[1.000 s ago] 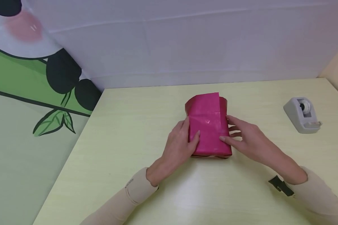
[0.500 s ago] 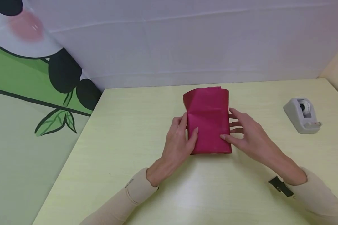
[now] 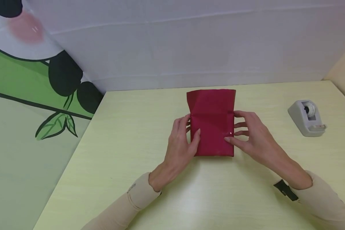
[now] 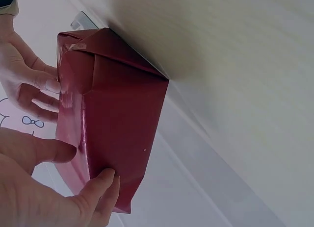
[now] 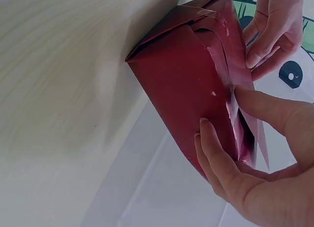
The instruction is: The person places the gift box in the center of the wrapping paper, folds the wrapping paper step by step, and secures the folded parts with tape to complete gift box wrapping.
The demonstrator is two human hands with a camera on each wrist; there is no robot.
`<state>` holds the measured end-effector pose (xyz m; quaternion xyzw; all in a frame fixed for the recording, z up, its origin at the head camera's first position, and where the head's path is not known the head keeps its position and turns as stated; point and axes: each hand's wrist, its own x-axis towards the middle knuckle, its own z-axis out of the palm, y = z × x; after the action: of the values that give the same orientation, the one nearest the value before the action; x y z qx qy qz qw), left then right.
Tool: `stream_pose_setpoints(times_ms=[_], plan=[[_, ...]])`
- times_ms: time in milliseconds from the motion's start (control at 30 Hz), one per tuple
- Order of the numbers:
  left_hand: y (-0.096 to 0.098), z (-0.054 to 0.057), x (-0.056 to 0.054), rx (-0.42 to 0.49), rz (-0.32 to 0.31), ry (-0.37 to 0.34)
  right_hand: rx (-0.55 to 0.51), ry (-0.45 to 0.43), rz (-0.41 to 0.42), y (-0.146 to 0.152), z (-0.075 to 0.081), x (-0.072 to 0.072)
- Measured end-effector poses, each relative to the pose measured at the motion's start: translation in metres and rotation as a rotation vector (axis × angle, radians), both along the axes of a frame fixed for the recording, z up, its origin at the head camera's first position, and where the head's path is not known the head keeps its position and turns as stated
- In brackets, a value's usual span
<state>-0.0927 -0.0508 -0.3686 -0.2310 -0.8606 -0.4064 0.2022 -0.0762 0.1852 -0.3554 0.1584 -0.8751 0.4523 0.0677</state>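
Note:
A package wrapped in dark red paper (image 3: 212,127) sits between my hands on the table, its far end with a loose paper edge that flares out. The near end is folded into flaps, and a strip of clear tape (image 4: 78,46) shows there in the left wrist view. My left hand (image 3: 178,145) grips the left side, thumb on the top face and fingers along the side. From the right, my right hand (image 3: 254,140) holds the opposite side the same way. In the right wrist view, the top paper edge (image 5: 252,121) stands slightly away from the package.
A grey tape dispenser (image 3: 307,118) with a roll in it stands at the right of the pale wooden table (image 3: 126,140). A white cloth backdrop (image 3: 189,48) rises behind the table's far edge. A printed green and black picture (image 3: 64,73) is on the left.
The package has tilted, its top turning from bright pink to dark red and its far end reaching farther up the view. Both hands keep their hold, shifting only slightly.

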Motion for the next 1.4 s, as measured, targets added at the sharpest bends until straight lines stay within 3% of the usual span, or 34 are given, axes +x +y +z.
stream_pose_setpoints(times_ms=[200,467,1033,1400], plan=[[0.0015,-0.0004,-0.0007,0.047,0.004,0.044,-0.014,0.015,-0.015,0.0000,0.0003,-0.0009],[0.0024,0.0013,-0.0003,0.147,0.007,0.020,-0.035,0.033,-0.046,0.0013,0.0008,-0.0007],[0.0008,0.0047,-0.0011,0.199,-0.005,0.072,-0.068,0.072,-0.065,0.0009,0.0013,-0.0002],[-0.0010,0.0082,-0.0003,0.206,0.019,-0.005,-0.076,0.064,-0.050,0.0000,0.0031,0.0034]])
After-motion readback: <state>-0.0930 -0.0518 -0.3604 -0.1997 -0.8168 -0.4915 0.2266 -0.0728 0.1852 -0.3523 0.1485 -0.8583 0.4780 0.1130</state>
